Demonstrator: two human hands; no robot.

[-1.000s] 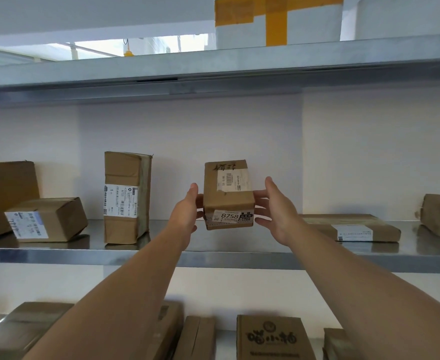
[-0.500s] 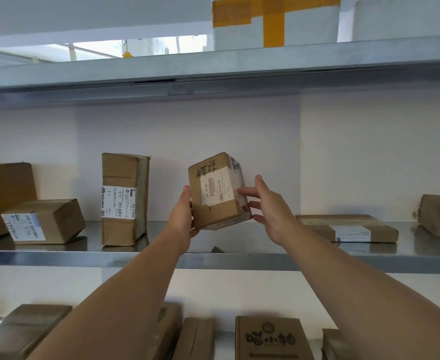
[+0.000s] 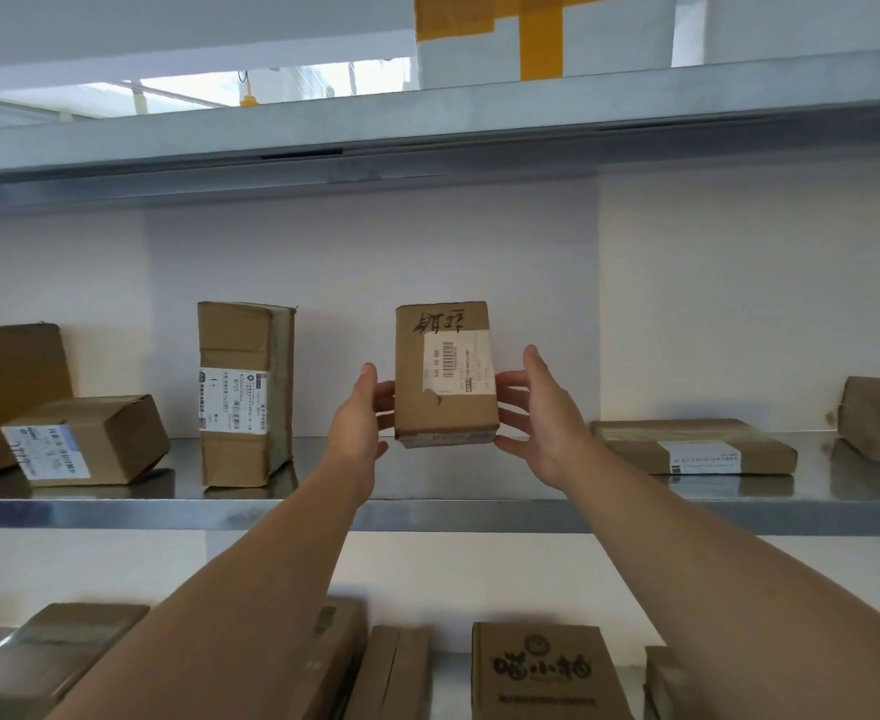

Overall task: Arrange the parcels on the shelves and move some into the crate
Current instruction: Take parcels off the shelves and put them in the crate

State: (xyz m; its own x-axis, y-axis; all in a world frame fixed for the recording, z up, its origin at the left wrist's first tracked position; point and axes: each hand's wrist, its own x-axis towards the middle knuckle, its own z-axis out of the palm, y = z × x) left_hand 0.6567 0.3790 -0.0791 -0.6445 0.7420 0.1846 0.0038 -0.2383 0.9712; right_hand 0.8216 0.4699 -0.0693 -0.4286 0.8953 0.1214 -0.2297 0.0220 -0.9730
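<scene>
A small brown parcel with a barcode label and black handwriting stands upright between my two hands, over the back of the middle metal shelf. My left hand holds its left side and my right hand holds its right side; both thumbs point up, clear of the box. Whether its bottom touches the shelf I cannot tell. No crate is in view.
On the same shelf a tall parcel stands to the left, then a small box and a big flat one. A flat parcel and another lie to the right. Several parcels fill the lower shelf, including a printed box.
The parcel has been turned from lying tilted to standing upright and moved back toward the wall. Both hands shifted to its sides.
</scene>
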